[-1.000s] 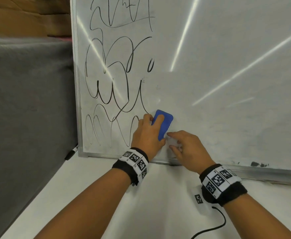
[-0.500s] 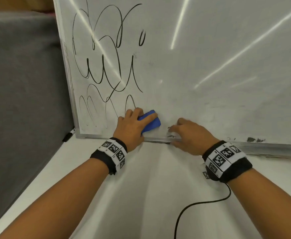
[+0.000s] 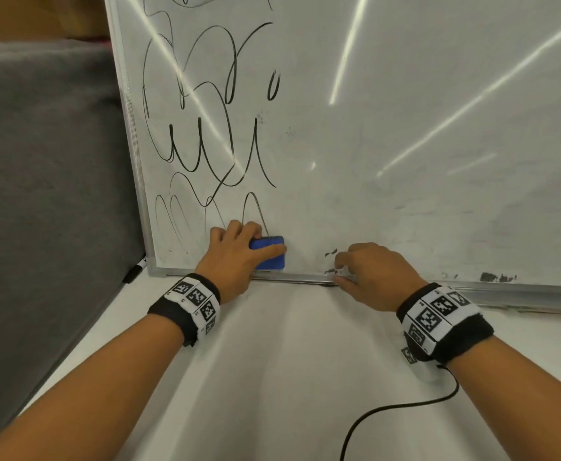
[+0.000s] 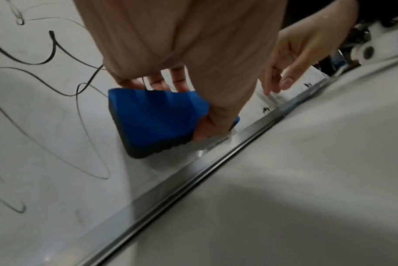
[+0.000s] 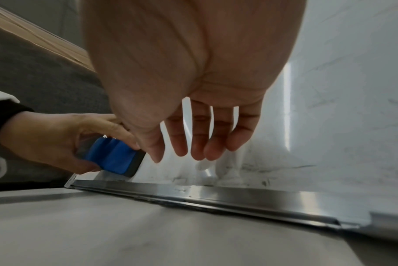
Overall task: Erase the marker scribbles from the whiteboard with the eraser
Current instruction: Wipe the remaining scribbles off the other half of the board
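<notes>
1. A thin black cable [image 3: 405, 405] curls over the plain white tabletop [image 3: 272, 377] below the right wrist, and both wrists wear black bands with black-and-white square markers
2. The left hand [image 3: 235, 257] grips the blue foam eraser with a dark felt face [image 3: 269, 252], fingers over its top and thumb under it; the felt lies against the large white whiteboard with a metal frame [image 3: 405, 144], just above the bottom rail
3. The right hand [image 3: 372, 274] is spread and relaxed, holding nothing, with fingertips [image 5: 198, 153] at the board's surface near the rail, just beside small dark marker smudges [image 3: 331, 252]
4. Black looping marker scribbles [image 3: 206, 144] cover the left part of the board, above and left of the eraser; the rest of the board shows only faint grey smears
5. A black marker pen [image 3: 134, 271] lies at the board's lower left corner, against a grey fabric panel [image 3: 46, 178]
</notes>
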The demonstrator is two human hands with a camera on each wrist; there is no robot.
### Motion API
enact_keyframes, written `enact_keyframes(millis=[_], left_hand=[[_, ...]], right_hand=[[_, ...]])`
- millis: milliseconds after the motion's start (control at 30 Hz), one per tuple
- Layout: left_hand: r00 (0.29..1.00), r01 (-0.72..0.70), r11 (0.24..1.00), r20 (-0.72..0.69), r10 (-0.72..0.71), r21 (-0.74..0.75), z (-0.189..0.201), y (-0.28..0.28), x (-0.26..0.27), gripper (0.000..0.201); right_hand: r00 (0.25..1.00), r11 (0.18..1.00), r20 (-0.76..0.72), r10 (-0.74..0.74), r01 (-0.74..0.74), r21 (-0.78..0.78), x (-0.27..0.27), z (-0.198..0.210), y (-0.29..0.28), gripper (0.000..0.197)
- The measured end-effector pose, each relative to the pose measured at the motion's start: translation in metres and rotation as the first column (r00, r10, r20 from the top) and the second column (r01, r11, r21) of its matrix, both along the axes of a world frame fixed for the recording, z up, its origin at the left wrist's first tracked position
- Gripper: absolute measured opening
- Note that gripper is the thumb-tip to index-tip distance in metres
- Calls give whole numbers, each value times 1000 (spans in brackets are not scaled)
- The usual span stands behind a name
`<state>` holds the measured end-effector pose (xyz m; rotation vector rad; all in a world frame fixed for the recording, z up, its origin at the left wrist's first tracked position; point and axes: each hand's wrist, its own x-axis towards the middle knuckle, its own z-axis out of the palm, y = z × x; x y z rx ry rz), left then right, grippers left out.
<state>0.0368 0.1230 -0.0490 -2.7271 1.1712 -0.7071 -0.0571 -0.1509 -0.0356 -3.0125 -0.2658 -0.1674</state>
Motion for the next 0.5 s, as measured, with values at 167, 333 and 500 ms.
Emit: enact_keyframes(millis=[167, 333, 500], left_hand=[[998, 63, 992, 22, -66, 105, 2, 4, 4, 93], [991, 127, 988, 35, -131, 91, 9, -3, 7, 84], [989, 136, 986, 52, -142, 100, 15, 14, 15, 83]], right_hand=[[1000, 1000, 4, -4, 4, 12, 2, -4, 3, 25], [1000, 1000, 14, 3, -4, 23, 2, -4, 3, 26], [1000, 999, 24, 1, -2, 36, 2, -5, 2, 26]])
